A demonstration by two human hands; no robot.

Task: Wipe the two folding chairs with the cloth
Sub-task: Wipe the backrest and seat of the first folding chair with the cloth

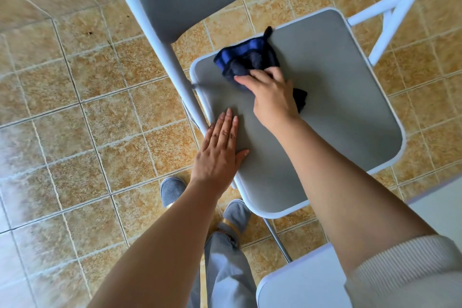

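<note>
Right hand (271,97) is pressing the dark blue cloth (247,60) onto the seat (337,107) while my flat, released left hand (220,150) is bracing; I'm judging long overlapping strokes best.

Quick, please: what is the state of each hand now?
Left hand: open, flat on the seat, holding nothing.
Right hand: on the cloth, pressing it to the seat; whether the fingers grip it cannot be told.
</note>
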